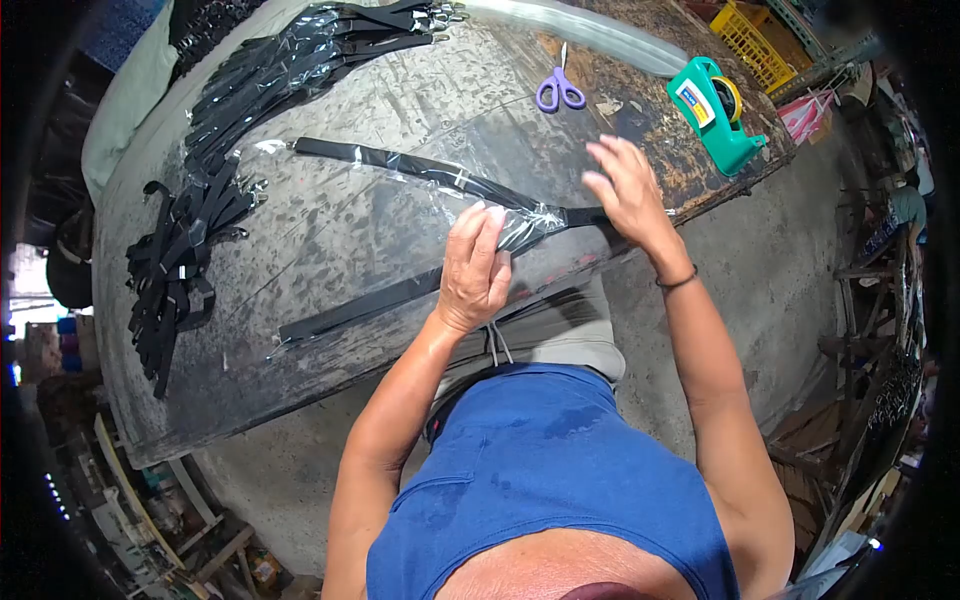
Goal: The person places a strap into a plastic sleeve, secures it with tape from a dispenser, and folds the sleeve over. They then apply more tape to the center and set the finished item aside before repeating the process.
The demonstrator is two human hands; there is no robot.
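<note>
Black straps [375, 296] lie spread in a Y shape on the worn table [330, 235], with clear plastic film [525, 228] around the point where they join. My left hand [475, 262] is over the film between the two long arms of the straps, its fingers bent and close together; whether they pinch the film is hard to make out. Above the short black end right of the join is my right hand [628, 190], fingers apart, holding nothing.
Purple scissors [561, 92] and a green tape dispenser [715, 115] lie beyond my right hand. Black strap piles [290, 75] are at the back left and left [180, 265]. Long clear plastic sleeves [590, 33] lie at the far edge, near a yellow crate [750, 45].
</note>
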